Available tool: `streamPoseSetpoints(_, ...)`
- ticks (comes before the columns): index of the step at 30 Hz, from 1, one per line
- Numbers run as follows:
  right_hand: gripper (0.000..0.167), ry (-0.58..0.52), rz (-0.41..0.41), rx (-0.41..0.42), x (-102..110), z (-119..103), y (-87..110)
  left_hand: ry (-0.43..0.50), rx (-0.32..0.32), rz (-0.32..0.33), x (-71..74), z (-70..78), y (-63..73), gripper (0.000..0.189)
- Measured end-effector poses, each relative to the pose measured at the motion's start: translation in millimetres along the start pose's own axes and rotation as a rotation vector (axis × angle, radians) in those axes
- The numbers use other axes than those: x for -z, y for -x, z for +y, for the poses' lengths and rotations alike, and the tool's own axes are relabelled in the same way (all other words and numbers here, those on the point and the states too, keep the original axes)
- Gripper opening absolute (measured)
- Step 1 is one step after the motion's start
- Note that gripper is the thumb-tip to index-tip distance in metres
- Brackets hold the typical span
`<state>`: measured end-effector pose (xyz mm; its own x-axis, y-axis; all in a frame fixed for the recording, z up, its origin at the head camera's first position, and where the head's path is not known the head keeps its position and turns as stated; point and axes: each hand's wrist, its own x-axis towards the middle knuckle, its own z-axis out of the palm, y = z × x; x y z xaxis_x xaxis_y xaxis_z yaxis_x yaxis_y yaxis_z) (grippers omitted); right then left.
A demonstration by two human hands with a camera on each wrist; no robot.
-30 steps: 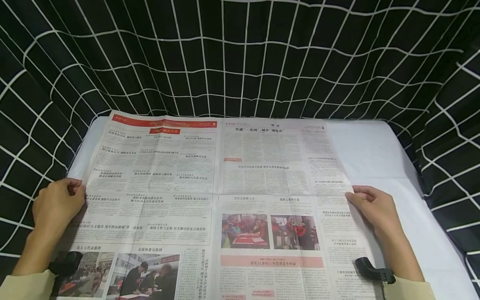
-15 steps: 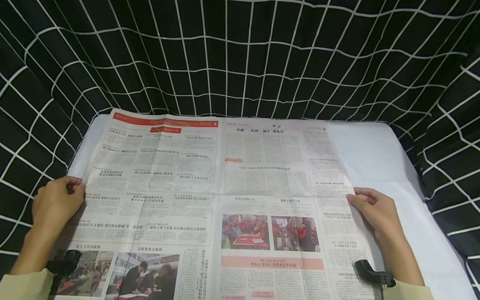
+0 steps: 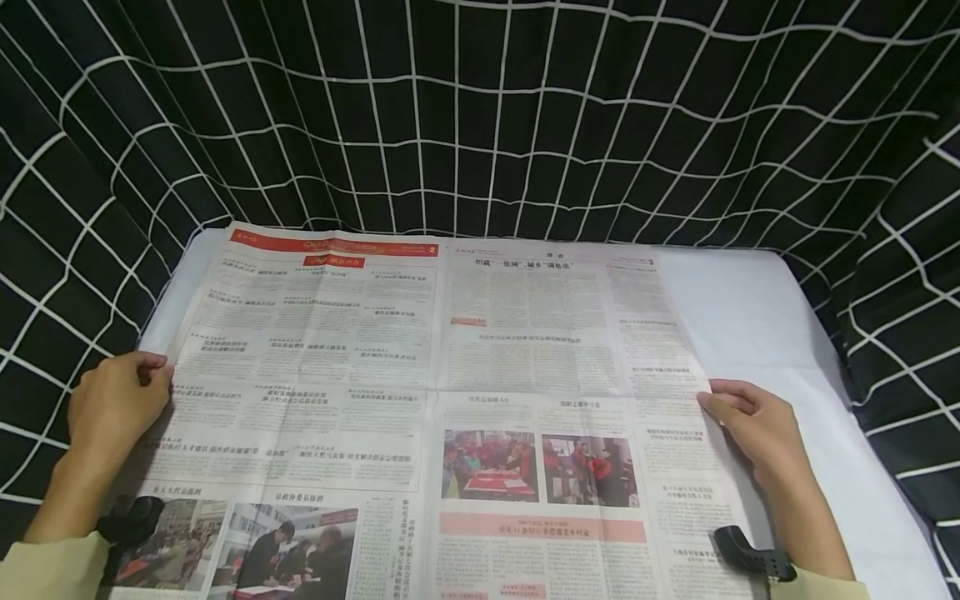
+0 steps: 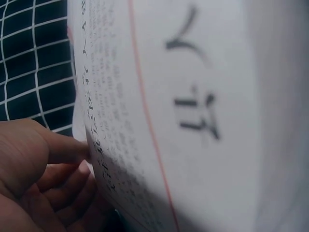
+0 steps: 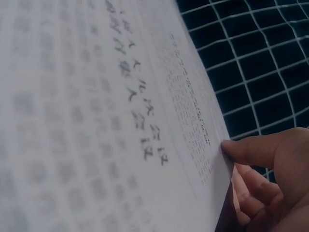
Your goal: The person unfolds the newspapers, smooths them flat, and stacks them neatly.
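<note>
A wide newspaper (image 3: 525,367) is spread open over the white table, with its center fold running toward the person. My left hand (image 3: 116,404) pinches its left edge about midway down, thumb on the printed side. On the opposite edge my right hand (image 3: 757,425) pinches the paper at nearly the same height. In the left wrist view the thumb of the left hand (image 4: 43,164) presses the sheet's margin with the fingers curled behind. The right wrist view has the thumb of the right hand (image 5: 265,169) on the edge, fingers tucked behind the newspaper (image 5: 96,121).
The white tabletop (image 3: 772,325) shows to the right of the newspaper and in a strip at its left. Black cloth with a white grid (image 3: 480,125) hangs behind and along both sides. Each wrist wears a black strap (image 3: 750,557).
Both hands keep their grip on the newspaper's edges. The view shifts slightly, and the paper and hands stay almost where they were.
</note>
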<state>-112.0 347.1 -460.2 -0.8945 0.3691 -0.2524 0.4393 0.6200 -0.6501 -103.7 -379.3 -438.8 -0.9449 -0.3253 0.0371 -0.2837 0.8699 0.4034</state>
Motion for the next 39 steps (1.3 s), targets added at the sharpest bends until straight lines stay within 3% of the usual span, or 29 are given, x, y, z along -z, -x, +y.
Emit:
streamPoseSetpoints(9,0.045,-0.004,0.109,0.095,-7,-4,3.5,-0.043,-0.025,0.024,-2.7,1.1,1.0,0.033)
streamPoseSetpoints(15,0.04,0.083,0.158,0.122,-10,-6,4.3,-0.058,-0.014,0.01,-2.1,3.3,0.3,0.031)
streamPoseSetpoints(26,0.041,0.132,0.146,0.185,-9,-7,4.2,-0.079,-0.025,0.003,0.8,2.8,1.3,0.033)
streamPoseSetpoints(35,0.045,0.209,0.077,0.278,1,-10,5.1,-0.084,-0.028,-0.115,8.1,13.7,8.0,0.055)
streamPoseSetpoints(39,0.044,0.212,0.094,0.317,5,-15,4.9,-0.062,-0.072,-0.129,8.7,25.7,9.4,0.058)
